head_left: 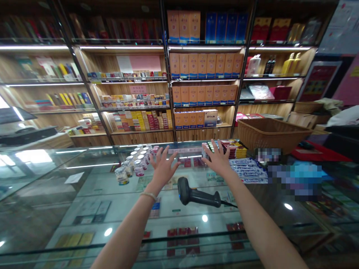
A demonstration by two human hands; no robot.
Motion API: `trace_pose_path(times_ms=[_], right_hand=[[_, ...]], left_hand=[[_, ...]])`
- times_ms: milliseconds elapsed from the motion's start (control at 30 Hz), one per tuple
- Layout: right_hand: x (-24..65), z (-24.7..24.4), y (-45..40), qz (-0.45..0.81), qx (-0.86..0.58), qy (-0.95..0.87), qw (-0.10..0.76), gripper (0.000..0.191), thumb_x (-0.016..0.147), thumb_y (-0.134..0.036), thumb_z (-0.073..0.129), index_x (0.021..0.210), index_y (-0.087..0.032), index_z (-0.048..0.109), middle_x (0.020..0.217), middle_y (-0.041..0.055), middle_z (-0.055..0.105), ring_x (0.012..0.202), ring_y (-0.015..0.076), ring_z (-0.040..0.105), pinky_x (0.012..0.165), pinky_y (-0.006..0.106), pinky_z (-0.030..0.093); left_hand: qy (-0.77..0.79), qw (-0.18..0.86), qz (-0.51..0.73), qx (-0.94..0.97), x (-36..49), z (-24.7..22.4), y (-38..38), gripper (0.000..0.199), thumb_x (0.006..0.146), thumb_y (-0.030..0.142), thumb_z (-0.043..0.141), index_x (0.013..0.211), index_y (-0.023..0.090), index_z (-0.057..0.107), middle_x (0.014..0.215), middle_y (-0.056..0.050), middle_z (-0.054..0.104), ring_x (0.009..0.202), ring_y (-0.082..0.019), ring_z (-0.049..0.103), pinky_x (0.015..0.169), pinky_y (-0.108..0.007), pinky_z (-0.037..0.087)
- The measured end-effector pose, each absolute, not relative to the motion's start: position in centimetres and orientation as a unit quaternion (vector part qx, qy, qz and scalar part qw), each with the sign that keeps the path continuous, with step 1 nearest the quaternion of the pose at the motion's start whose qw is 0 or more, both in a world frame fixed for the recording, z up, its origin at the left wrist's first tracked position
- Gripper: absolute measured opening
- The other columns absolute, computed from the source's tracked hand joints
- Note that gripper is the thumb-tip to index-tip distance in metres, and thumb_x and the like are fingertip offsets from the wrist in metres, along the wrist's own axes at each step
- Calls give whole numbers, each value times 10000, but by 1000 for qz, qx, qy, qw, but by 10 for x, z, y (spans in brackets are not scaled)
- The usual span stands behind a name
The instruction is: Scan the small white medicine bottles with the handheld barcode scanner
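Both hands are raised over a glass counter [123, 205], fingers spread and nothing in them. My left hand [163, 168], with a pale bracelet at the wrist, is just right of several small clear jars [139, 160]. My right hand [217, 158] is in front of a row of small packets [241, 150] and partly covers it. To its right lie several blue and white long packs [248, 170]. Between my forearms a black handheld scanner [199, 196] rests on the glass, its cable running right under my right forearm.
A brown basket [272, 130] stands at the counter's back right, near a red surface [322, 151]. Shelves of orange boxes [206, 95] and small packs line the wall behind. A white paper [74, 178] lies at the left. Part of the right side is pixelated.
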State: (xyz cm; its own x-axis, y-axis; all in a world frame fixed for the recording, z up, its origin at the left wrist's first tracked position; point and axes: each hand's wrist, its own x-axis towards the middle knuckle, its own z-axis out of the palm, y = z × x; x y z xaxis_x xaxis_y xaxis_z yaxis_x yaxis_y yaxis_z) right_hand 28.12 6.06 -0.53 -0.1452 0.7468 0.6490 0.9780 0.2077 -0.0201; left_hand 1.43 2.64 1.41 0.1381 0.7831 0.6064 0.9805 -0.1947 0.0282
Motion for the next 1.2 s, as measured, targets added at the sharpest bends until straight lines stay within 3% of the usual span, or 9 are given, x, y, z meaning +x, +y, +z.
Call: trace_pose_path(times_ms=[367, 833, 1200], right_hand=[[296, -1, 66, -199, -623, -696, 296, 627, 945, -576, 559, 1529, -384, 433, 1671, 107, 282, 1501, 406, 232, 1132, 744, 161], [298, -9, 72, -173, -634, -696, 288, 671, 875, -500, 698, 1496, -364, 485, 1673, 120, 283, 1530, 389, 183, 1165, 723, 97], [294, -15, 76, -168, -623, -711, 280, 643, 856, -379, 730, 1463, -318, 526, 1682, 122, 265, 1531, 393, 198, 1176, 723, 101]], left_hand=[[-579, 183, -232, -760, 42, 40, 36, 459, 948, 465, 575, 1397, 374, 607, 1647, -84, 363, 1513, -366, 281, 1229, -677, 39], [-525, 148, -142, -826, 106, 38, 93, 566, 904, 492, 631, 1455, 408, 528, 1682, -75, 288, 1532, -373, 248, 1204, -718, 87], [-499, 134, -113, -848, 125, 27, 111, 563, 884, 330, 635, 1436, 391, 544, 1675, -79, 308, 1537, -384, 245, 1200, -733, 69]])
